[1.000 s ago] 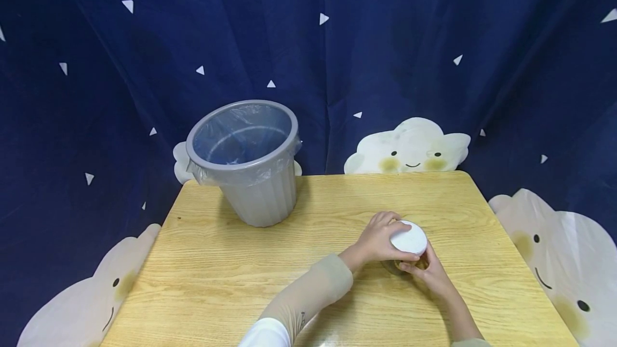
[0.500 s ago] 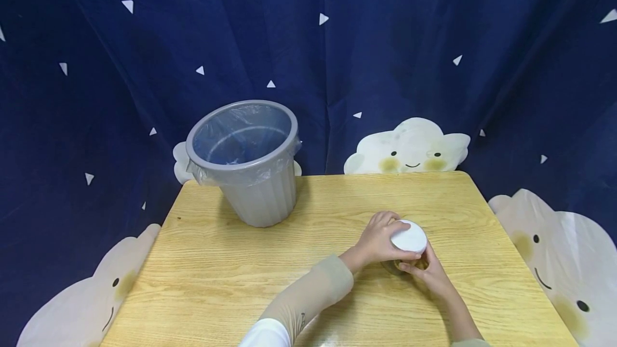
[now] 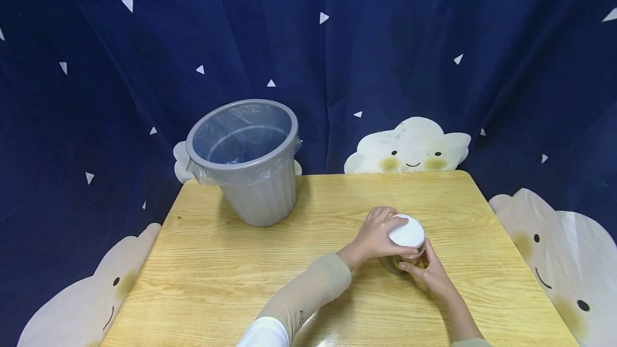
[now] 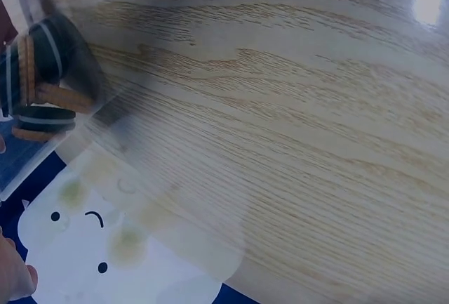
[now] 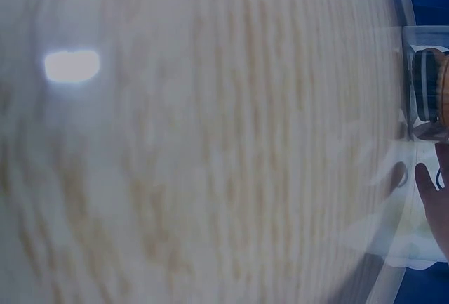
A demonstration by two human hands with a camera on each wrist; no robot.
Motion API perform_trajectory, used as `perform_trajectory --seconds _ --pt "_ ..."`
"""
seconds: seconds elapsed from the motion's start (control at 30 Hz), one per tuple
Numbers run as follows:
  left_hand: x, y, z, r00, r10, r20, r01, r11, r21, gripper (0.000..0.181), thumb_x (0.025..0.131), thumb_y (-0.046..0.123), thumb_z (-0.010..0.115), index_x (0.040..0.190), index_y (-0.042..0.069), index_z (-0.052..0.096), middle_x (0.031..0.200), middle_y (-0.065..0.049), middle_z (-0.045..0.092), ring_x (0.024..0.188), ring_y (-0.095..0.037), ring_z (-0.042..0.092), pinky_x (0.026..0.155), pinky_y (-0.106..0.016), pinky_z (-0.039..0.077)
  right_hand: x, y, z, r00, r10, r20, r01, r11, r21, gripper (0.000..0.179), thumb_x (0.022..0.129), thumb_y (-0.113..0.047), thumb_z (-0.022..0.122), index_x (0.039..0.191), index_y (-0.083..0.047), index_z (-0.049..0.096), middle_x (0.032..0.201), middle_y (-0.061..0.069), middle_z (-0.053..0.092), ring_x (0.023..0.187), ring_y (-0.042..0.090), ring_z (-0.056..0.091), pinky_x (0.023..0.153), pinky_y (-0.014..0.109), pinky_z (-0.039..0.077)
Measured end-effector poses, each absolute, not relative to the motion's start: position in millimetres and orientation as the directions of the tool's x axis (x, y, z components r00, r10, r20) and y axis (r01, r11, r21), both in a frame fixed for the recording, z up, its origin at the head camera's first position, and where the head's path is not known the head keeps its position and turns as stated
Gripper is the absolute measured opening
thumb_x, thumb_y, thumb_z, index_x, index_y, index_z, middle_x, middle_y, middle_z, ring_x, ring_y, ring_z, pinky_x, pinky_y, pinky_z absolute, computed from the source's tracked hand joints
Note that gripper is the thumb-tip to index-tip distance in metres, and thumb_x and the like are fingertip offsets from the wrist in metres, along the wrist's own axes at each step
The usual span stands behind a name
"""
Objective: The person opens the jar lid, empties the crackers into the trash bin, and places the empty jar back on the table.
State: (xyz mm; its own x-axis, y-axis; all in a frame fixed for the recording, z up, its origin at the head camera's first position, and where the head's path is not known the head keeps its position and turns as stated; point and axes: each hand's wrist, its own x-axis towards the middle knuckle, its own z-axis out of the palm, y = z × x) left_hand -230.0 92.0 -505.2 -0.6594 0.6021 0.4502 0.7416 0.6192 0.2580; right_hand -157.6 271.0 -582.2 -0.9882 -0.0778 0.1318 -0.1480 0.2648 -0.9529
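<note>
A clear jar with a white round lid stands on the right half of the wooden table. My left hand grips the lid from the left, thumb and fingers around its edge. Lower down, my right hand holds the jar's side from the right. A strip of clear rim shows below the lid. Through the jar wall in the left wrist view are several dark and tan round sandwich cookies. The right wrist view catches some cookies at its right edge, above the right hand's fingers.
A grey trash bin with a clear plastic liner stands at the table's back left. The wooden table ends at a dark blue curtain printed with clouds and white triangles.
My left hand has risen slightly with the lid, and more of the clear rim now shows under it. The right hand stays around the jar.
</note>
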Motion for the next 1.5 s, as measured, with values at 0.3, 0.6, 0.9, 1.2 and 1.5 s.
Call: perform_trajectory --seconds 0.3,0.6,0.9,1.2,1.5 --pt "-232.8 88.2 -501.5 -0.649 0.612 0.452 0.745 0.631 0.215 0.07 0.06 0.068 0.068 0.117 0.029 0.06 0.118 0.005 0.05 0.112 -0.01 0.042 0.101 -0.024 0.029 -158.6 272.3 -581.8 -0.99 -0.088 0.108 -0.129 0.279 -0.952 0.088 0.079 -0.008 0.069 0.147 -0.021 0.014 0.139 0.01 0.031 0.113 -0.005 0.037 0.093 0.021 0.034" --pt "-236.8 80.7 -501.2 -0.642 0.605 0.471 0.75 0.623 0.221 0.07 0.06 0.066 0.07 0.117 0.028 0.06 0.12 0.003 0.05 0.113 -0.01 0.042 0.101 -0.025 0.029 -160.1 272.9 -582.8 -0.985 -0.109 0.131 -0.158 0.295 -0.942 0.093 0.079 -0.006 0.068 0.148 -0.022 0.008 0.142 0.021 0.027 0.122 0.006 0.033 0.098 0.059 0.027" --pt "-239.4 71.2 -506.3 -0.629 0.578 0.52 0.755 0.613 0.232 0.067 0.062 0.063 0.07 0.117 0.027 0.059 0.122 0.002 0.05 0.114 -0.013 0.043 0.1 -0.027 0.032 -161.5 272.2 -584.1 -0.972 -0.114 0.205 -0.23 0.284 -0.931 0.089 0.077 -0.002 0.07 0.147 -0.019 0.016 0.138 0.021 0.034 0.115 -0.004 0.039 0.09 0.01 0.031" --pt "-238.9 63.6 -507.6 -0.614 0.57 0.546 0.762 0.608 0.222 0.068 0.061 0.062 0.072 0.118 0.026 0.059 0.123 0.001 0.05 0.114 -0.014 0.043 0.103 -0.028 0.03 -160.2 270.8 -579.7 -0.968 -0.125 0.219 -0.246 0.278 -0.929 0.088 0.077 0.0 0.069 0.146 -0.015 0.016 0.137 0.024 0.035 0.119 0.018 0.042 0.09 0.013 0.034" --pt "-237.4 52.5 -504.7 -0.635 0.529 0.563 0.746 0.61 0.268 0.071 0.061 0.059 0.074 0.12 0.024 0.059 0.125 -0.002 0.05 0.117 -0.015 0.042 0.105 -0.032 0.028 -158.3 269.2 -576.2 -0.971 -0.115 0.209 -0.234 0.299 -0.925 0.088 0.077 -0.002 0.07 0.146 -0.01 0.016 0.136 0.028 0.036 0.115 0.013 0.042 0.089 0.012 0.032"
